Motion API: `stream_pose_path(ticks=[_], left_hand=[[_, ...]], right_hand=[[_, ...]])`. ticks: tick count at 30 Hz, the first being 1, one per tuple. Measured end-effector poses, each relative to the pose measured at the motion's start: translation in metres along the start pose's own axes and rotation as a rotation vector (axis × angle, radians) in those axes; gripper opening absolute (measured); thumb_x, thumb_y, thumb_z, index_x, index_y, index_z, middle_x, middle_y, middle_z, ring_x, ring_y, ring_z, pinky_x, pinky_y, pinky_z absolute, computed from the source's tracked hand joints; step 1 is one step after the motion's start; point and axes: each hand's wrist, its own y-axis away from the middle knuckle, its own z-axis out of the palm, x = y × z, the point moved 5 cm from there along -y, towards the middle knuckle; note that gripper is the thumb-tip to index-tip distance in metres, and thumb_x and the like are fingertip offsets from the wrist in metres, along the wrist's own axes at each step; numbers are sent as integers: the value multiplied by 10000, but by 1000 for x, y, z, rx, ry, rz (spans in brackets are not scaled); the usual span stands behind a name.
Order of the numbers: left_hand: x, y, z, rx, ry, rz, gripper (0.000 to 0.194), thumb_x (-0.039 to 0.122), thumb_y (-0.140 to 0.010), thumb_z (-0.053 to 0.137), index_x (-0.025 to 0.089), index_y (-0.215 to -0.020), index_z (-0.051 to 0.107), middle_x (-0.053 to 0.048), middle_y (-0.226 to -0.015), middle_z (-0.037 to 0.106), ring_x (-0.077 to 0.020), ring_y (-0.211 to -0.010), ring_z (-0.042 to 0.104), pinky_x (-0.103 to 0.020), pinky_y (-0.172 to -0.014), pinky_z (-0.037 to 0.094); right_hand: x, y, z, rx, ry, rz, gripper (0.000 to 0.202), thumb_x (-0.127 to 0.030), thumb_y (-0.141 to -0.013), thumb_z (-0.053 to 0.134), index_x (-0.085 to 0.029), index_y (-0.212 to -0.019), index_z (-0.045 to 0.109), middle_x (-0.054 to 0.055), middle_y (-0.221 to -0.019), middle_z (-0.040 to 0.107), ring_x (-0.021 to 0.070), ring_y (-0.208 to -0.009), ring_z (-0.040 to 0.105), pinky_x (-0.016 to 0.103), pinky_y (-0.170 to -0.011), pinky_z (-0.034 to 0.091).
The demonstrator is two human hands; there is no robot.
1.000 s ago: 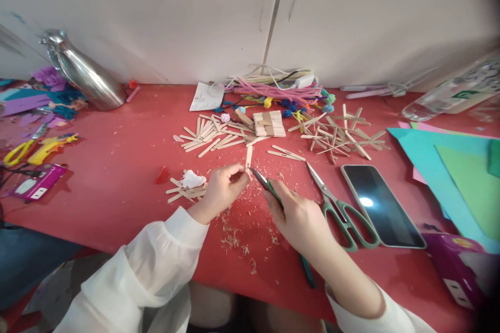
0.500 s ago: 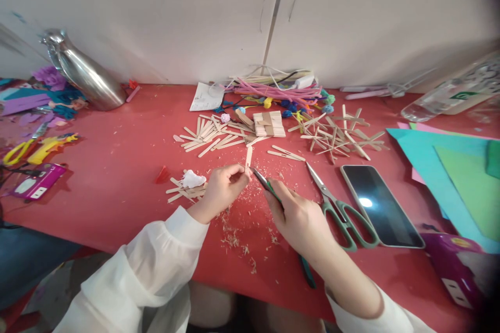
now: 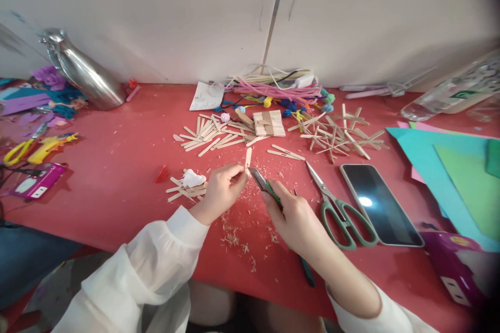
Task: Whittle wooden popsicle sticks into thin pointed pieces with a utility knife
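Observation:
My left hand (image 3: pixel 224 187) pinches a wooden craft stick (image 3: pixel 248 156), which points up and away from me. In my right hand (image 3: pixel 295 218) is a green-handled utility knife (image 3: pixel 261 182), its blade tip at the stick close to my left fingertips. Thin wood shavings (image 3: pixel 234 239) lie scattered under and around both hands. Left of my left hand, several craft sticks (image 3: pixel 183 191) lie in a small heap with a crumpled white tissue (image 3: pixel 192 178) on top. A dark, narrow tool (image 3: pixel 307 271) lies partly hidden beneath my right hand.
Scissors (image 3: pixel 344 213) and a phone (image 3: pixel 380 205) lie right of my right hand. Beyond are loose sticks (image 3: pixel 209 132), a stick bundle (image 3: pixel 269 124), and crossed sticks (image 3: pixel 339 132). A steel jug (image 3: pixel 84 73) stands back left; coloured paper (image 3: pixel 441 177) lies right.
The knife blade has turned slightly and now shows more of its flat side. My right hand has shifted a little left; my left hand still pinches the craft stick.

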Motion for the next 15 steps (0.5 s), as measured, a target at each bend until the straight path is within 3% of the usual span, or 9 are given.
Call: stream_pose_path(ticks=[4,10,15], left_hand=[[2,2,0,40,-3,17,248,288,-867,465,160,-659,506,38,-558,436,-81,-510,402,-192,-522,331],[8,3,0,113,-42,23,248,241,-849,457,168,-611,462,43,-535,404,-80,-491,393,-193,-500,329],[6,4,-1,143,-66,9,266,262,-848,447,173,-597,457,41,-516,396,-82,-477,372,-206,-482,323]], right_hand=[[-1,1,6,-52,-173,74,168,-339,-862,340,-219,-791,434,-52,-474,441,126,-384,446,232,-428,354],[-3,6,16,-127,-456,183,183,-389,-865,358,-232,-774,378,-68,-497,458,96,-336,435,212,-360,349],[-8,5,21,-268,-726,259,240,-469,-854,339,-234,-802,346,-89,-534,463,79,-313,424,212,-315,381]])
